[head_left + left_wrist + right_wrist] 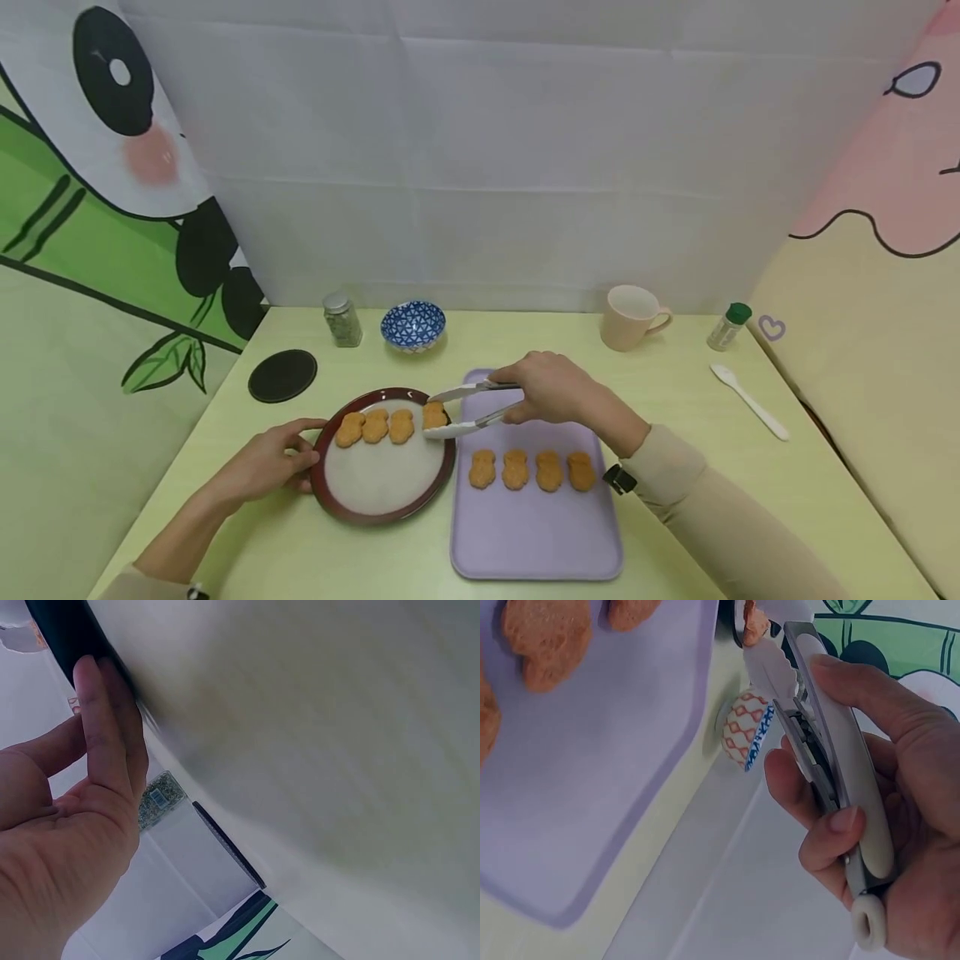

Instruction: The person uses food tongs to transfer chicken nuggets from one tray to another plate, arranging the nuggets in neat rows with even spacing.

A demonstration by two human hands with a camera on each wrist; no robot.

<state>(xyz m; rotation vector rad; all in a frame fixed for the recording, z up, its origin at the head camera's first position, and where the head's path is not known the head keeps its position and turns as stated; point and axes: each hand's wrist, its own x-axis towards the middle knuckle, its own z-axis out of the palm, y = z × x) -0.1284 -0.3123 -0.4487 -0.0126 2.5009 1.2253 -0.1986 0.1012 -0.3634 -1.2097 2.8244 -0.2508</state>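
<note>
My right hand (551,387) grips a pair of tongs (855,772) with pale handles. Their tips stand on either side of a chicken nugget (434,415) at the right part of a brown-rimmed plate (382,508). Three more nuggets (375,426) sit in a row at the plate's upper left. At that plate's left rim, my left hand (273,458) holds the edge between thumb and fingers; in the left wrist view its fingers (105,735) lie against the dark rim. Several nuggets (549,472) form a row on a lilac tray (536,542) to the right.
Along the back stand a glass spice jar (342,321), a blue patterned bowl (413,326), a pink mug (632,318) and a green-capped shaker (729,327). A black round coaster (282,376) lies behind the plate to the left, a white spoon (750,402) at far right.
</note>
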